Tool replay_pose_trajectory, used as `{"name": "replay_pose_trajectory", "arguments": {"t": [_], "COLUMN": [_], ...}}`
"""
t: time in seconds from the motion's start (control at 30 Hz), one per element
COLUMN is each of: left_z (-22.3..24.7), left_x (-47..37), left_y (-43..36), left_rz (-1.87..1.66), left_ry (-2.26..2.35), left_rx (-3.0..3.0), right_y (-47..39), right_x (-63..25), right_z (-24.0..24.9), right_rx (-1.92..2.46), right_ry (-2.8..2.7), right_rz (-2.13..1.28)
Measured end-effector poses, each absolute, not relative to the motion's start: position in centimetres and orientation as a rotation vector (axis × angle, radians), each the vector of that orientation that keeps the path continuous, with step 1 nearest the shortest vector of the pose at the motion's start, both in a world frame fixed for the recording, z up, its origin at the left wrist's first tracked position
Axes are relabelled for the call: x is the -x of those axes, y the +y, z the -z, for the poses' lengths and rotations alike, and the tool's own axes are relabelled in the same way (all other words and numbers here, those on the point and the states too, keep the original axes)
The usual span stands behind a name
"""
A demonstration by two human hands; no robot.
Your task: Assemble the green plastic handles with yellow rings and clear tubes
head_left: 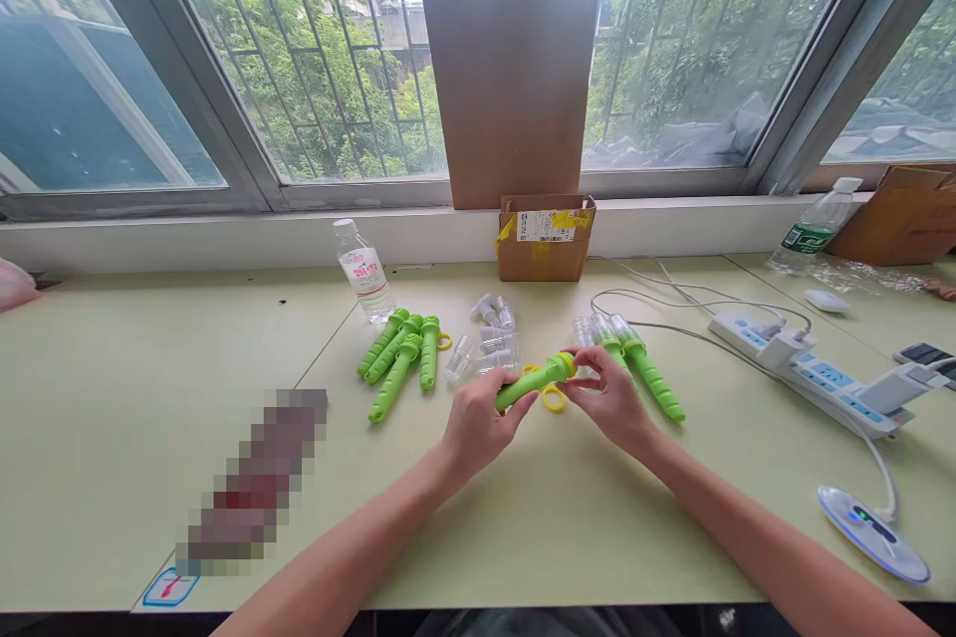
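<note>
Tube (532, 382) lies above the table (478, 547), its long axis slanting away toward the right, its body gripped by the left hand (479, 418), while the right hand (610, 398), nearer the yellow ring (570, 364), pinches that end with its fingertips.

Head view: worn on the person's head, facing forward and down toward the small open brown cardboard box (542, 252)
Pale green flat tabletop (149, 348): seen from above its near edge, beneath the box
Left hand (479, 418) and right hand (613, 400): nearer the lens than the box
Grey-framed glass window (329, 70): faced nearly square-on, behind the box
</note>
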State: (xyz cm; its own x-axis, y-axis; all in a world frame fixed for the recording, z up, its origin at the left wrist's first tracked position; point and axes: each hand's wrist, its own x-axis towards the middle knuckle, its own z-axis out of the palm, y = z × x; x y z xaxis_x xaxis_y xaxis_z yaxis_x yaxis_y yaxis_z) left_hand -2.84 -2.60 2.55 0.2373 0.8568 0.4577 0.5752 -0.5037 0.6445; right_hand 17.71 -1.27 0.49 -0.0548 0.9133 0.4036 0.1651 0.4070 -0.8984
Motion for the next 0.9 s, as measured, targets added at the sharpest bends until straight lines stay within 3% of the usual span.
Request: {"name": "replay_pose_trajectory", "arguments": {"t": [0.9], "left_z": [-3.49], "left_x": [2.54], "left_y": [-2.05], "left_rz": [-0.938], "left_ry": [1.213], "left_rx": [-1.239], "right_y": [-1.27], "right_x": [-17.62], "right_z": [-0.15], "right_rx": [1.053], "right_ry": [-1.568], "right_rz": [-0.78]}}
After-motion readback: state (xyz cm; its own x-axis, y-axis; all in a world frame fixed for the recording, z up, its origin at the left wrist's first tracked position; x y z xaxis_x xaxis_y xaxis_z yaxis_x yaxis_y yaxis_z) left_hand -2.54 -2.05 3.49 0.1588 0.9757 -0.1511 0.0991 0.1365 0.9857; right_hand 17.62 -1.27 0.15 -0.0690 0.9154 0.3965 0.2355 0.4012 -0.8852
